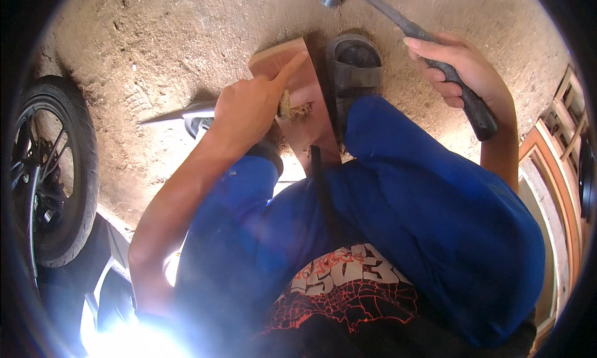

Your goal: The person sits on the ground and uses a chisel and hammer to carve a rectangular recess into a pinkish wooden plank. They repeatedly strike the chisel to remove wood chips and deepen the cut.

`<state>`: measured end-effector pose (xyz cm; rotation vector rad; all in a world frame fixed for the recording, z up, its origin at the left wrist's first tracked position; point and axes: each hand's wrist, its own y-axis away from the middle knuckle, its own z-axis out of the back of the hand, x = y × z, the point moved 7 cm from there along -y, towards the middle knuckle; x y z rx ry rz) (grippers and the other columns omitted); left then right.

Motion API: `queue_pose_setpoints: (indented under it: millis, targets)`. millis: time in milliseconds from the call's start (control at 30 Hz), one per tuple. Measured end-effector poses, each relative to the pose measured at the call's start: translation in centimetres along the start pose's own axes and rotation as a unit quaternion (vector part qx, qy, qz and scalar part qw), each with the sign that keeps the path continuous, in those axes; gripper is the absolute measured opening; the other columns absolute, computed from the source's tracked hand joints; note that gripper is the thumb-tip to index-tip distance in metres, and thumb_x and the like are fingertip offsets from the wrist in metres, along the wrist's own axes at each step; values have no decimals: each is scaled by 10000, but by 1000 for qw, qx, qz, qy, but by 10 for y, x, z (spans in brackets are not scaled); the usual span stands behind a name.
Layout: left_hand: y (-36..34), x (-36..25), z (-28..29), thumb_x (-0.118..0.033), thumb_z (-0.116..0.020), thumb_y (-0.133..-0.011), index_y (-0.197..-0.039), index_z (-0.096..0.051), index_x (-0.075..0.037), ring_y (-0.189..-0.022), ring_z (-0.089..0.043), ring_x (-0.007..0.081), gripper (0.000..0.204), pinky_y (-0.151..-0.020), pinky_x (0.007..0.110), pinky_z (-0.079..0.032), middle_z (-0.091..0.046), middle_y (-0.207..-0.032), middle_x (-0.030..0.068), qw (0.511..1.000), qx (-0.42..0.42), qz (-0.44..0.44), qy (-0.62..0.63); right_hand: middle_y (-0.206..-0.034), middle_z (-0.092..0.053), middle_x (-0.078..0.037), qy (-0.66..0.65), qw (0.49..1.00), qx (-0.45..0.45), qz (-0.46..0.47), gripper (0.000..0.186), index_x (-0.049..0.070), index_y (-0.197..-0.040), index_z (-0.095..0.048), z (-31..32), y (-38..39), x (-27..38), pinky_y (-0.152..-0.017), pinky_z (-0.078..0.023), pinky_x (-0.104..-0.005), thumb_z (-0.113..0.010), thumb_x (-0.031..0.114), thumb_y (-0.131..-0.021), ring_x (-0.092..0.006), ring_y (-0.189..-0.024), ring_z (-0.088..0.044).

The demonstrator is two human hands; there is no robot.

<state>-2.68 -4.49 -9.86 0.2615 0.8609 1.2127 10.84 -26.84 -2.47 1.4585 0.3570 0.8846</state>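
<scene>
My left hand (249, 106) is closed round what looks like a chisel. Its pointed grey blade (177, 116) sticks out to the left, and its worn pale handle end (284, 105) shows past my curled fingers. The index finger of that hand lies stretched along a reddish wooden board (320, 125). Rough cuts with crumbs of wood mark the board's face; it slants between my legs, its near end hidden by my clothes. To the right, my right hand (460, 69) grips a hammer (429, 41) by its black handle, the metal head up at the top edge.
A black sandal (356, 65) on my foot stands just right of the board. At far left is a motorcycle wheel (56, 171). Wooden frames (553, 171) lean at the right edge. The dusty floor (186, 41) holds scattered chips. Strong glare covers the lower left.
</scene>
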Motion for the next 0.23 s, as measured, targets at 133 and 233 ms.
queue_pose_setpoints:
  millis: [133, 233]
  targets:
    - [-2, 1, 17, -127, -620, -892, -1573, -253, -345, -649, -714, 300, 803, -532, 408, -579, -674, -866, 157, 995, -51, -7, -89, -590, -467, 56, -33, 999, 24, -9, 293, 100, -861, -560, 6, -4, 1, -320, -297, -186, -673, 357, -946, -5, -397, -402]
    - [-15, -1, 24, -137, -630, -891, -1581, -212, -365, -664, -721, 323, 838, -551, 383, -591, -668, -1006, 159, 992, -35, -9, -118, -590, -469, 44, -65, 997, 30, -30, 302, 87, -860, -554, 11, -8, 2, -319, -315, -178, -681, 348, -942, -9, -397, -416]
